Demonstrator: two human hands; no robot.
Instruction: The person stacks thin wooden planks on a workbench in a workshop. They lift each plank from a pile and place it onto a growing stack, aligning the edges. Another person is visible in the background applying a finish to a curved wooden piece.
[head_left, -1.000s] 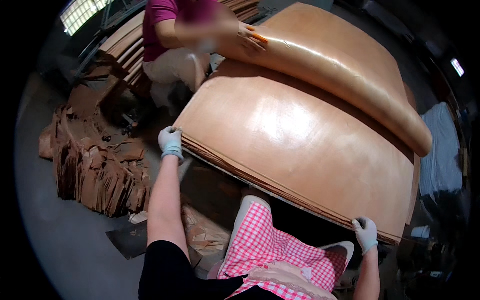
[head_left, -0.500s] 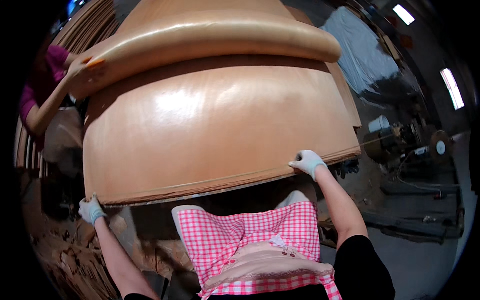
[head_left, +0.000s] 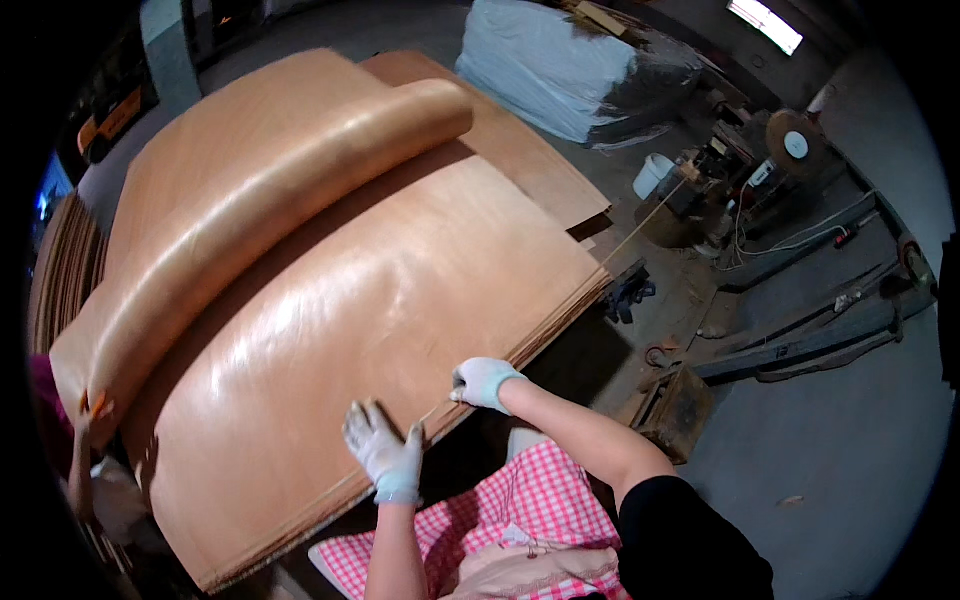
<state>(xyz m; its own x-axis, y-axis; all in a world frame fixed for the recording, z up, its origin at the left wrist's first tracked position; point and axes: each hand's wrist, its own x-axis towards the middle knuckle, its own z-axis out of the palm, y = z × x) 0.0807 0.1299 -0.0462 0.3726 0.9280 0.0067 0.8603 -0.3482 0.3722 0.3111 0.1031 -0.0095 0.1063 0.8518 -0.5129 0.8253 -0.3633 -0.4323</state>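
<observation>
A stack of thin tan wood veneer sheets (head_left: 420, 290) spreads in front of me, its layered edge toward my body. My left hand (head_left: 383, 450), in a white glove, lies on the top sheet near this edge with fingers stretched. Just to its right, my gloved right hand (head_left: 484, 384) is closed at the edge, pinching a thin tan strip; a short end shows between my hands. The strip (head_left: 640, 225) also shows between the stack's far right corner and a machine. Farther back, a large sheet is curled into a roll (head_left: 270, 195) across the stack.
At the far left a co-worker's hand (head_left: 96, 420) touches the roll's end. A machine with a round disc (head_left: 790, 140) stands at the right, beside a white bucket (head_left: 652, 175). Behind are a plastic-covered pile (head_left: 540, 70) and, nearer, a wooden box (head_left: 678, 412).
My view has swung right. My left hand has left the stack's left corner and come close to my right hand, its fingers now spread. The strip no longer stretches between widely parted hands.
</observation>
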